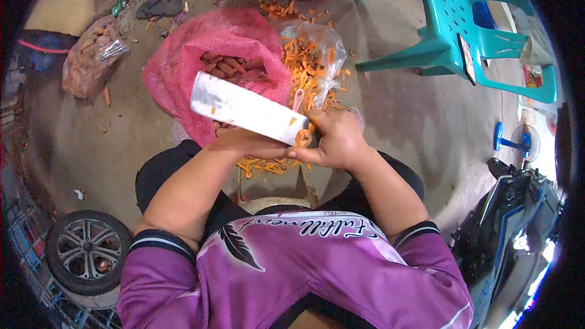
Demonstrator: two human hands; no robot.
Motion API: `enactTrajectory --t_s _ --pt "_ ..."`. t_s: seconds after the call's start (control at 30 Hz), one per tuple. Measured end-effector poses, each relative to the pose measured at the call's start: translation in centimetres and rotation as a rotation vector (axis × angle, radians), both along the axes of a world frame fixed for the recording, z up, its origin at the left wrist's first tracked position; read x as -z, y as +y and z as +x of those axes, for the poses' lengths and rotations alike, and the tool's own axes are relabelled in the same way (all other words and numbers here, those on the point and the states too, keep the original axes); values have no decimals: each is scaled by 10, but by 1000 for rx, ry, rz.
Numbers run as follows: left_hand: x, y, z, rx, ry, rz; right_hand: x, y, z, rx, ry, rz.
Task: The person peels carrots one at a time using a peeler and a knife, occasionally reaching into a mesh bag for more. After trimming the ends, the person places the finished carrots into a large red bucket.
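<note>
A broad, bright metal cleaver (247, 106) slants across the middle, its wide end to the left and a few orange scraps stuck on it. My right hand (338, 137) is closed at the narrow end of the blade; the handle is mostly hidden by the fingers. Between the hands, against the blade's edge, shows a cut orange root piece (303, 138). My left hand (259, 146) lies beneath the blade with its fingers curled toward the right hand, and what it grips is hidden. Orange strips (265, 166) lie below both hands.
Ahead stands an open pink mesh sack (173, 64) of brown roots. Beside it, a clear plastic bag (323, 42) holds orange pieces, near a pink handle (297, 100). A filled bag (91, 64) lies left, a teal chair (451, 18) right. A wheel (88, 250) and motorcycle (512, 225) flank me.
</note>
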State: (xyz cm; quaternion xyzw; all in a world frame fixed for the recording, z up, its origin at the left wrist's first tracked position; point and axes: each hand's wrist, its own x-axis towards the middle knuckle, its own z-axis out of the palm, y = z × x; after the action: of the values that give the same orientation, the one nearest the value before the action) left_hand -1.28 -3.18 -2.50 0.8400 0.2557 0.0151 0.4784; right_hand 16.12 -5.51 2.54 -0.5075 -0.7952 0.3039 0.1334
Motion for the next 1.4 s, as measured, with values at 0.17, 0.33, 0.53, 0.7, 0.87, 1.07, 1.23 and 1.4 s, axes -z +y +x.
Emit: enactTrajectory --t_s 0.17,0.33,0.53,0.7,0.87,1.07,1.23,1.4 --pt "-37 7 9 -446 -190 -451 6 9 18 294 350 -270" --pt "-31 7 9 -482 -260 -339 12 11 18 296 161 -22" --pt "-33 5 14 -524 -271 -268 4 11 14 319 47 -95" --pt "-24 0 15 -521 -281 -39 1 8 8 323 -80 -116" --pt "-13 -1 18 -448 -287 261 -2 3 0 251 -138 -16" --pt "-27 7 17 -624 -123 -610 21 15 16 522 445 -475" --pt "-17 5 17 -625 -234 -664 5 13 12 382 32 -103" --pt "-7 1 24 -643 -188 -363 -1 7 1 359 -149 -64"
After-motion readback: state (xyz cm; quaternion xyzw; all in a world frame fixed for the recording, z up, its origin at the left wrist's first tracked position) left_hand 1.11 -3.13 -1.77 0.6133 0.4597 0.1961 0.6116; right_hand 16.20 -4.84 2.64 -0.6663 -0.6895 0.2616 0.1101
